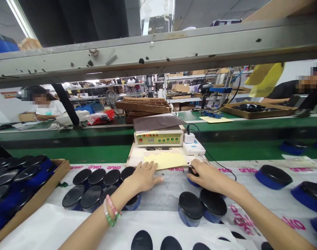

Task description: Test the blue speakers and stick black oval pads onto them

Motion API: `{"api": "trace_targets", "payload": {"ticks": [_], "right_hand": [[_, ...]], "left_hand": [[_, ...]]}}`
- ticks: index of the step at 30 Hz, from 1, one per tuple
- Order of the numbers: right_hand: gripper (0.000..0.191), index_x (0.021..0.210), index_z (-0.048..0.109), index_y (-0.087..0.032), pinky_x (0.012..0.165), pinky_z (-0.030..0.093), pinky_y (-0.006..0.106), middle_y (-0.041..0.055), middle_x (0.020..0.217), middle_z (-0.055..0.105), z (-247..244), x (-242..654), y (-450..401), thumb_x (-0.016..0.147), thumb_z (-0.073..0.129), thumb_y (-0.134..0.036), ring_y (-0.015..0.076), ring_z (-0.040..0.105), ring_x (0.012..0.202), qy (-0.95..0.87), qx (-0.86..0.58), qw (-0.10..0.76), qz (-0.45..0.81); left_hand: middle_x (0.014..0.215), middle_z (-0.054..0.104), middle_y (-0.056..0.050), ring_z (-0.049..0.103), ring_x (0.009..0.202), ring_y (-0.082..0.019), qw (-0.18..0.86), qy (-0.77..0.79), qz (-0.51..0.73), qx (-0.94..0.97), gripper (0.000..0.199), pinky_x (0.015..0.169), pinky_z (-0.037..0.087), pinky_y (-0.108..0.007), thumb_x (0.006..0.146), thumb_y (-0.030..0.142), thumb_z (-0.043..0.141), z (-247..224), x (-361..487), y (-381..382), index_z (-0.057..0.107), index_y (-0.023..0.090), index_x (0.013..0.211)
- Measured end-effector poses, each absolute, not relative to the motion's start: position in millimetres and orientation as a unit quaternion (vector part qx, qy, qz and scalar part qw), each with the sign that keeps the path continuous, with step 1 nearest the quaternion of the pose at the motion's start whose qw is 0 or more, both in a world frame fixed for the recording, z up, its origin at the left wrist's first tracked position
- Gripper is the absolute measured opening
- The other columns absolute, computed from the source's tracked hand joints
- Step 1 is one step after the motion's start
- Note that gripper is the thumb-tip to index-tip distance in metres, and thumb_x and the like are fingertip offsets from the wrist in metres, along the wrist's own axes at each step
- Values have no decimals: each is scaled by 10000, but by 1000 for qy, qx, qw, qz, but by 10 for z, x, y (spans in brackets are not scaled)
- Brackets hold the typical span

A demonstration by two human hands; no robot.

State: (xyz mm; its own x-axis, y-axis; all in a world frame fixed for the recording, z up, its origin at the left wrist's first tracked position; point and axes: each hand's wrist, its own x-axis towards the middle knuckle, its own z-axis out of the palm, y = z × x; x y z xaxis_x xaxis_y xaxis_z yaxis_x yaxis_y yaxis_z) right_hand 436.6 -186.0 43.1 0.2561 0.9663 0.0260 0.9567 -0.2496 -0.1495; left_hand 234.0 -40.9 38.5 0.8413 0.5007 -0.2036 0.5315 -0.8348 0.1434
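Observation:
My left hand (144, 176) lies flat with its fingers spread, over the right end of two rows of round black-topped blue containers (96, 177). Its fingertips reach the near edge of a yellow sheet of paper (165, 160); no object shows in its grip. Bent round a black-and-blue round container (193, 182) are the fingers of my right hand (205, 176), which partly covers it. Two more such containers, a left one (191, 207) and a right one (213, 205), stand just in front of that hand.
A control box (158, 138) with lit buttons stands ahead, beside a white plug adapter (193, 147). At left, a cardboard tray (54, 173) holds several containers. White sheet (117, 229) with black ovals lies nearest me. A shelf beam (158, 52) crosses overhead. Other people sit beyond the green belt (101, 149).

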Motion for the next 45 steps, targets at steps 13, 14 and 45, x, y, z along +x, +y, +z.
{"api": "trace_targets", "payload": {"ticks": [13, 14, 45], "right_hand": [[144, 765, 462, -203, 677, 360, 309, 69, 889, 613, 445, 4389, -1856, 833, 443, -329, 223, 583, 796, -614, -785, 64, 44], [142, 765, 462, -203, 672, 359, 309, 69, 889, 614, 442, 4391, -1855, 831, 443, -326, 220, 583, 787, -614, -786, 63, 46], [174, 718, 486, -195, 743, 373, 328, 75, 898, 608, 465, 4423, -1880, 822, 453, -331, 217, 575, 778, -625, -776, 79, 34]], "left_hand": [[1307, 497, -93, 430, 1226, -254, 86, 267, -45, 959, 457, 1016, 328, -390, 886, 508, 393, 417, 2572, -232, 516, 204, 1203], [1273, 515, -87, 455, 1194, -243, 77, 282, -29, 956, 424, 1001, 345, -400, 894, 483, 403, 430, 2614, -173, 519, 200, 1189], [1516, 138, -109, 102, 1384, -325, 107, 249, -17, 962, 790, 1098, 173, -447, 769, 630, 486, 108, 2875, 53, 250, 238, 1413]]}}
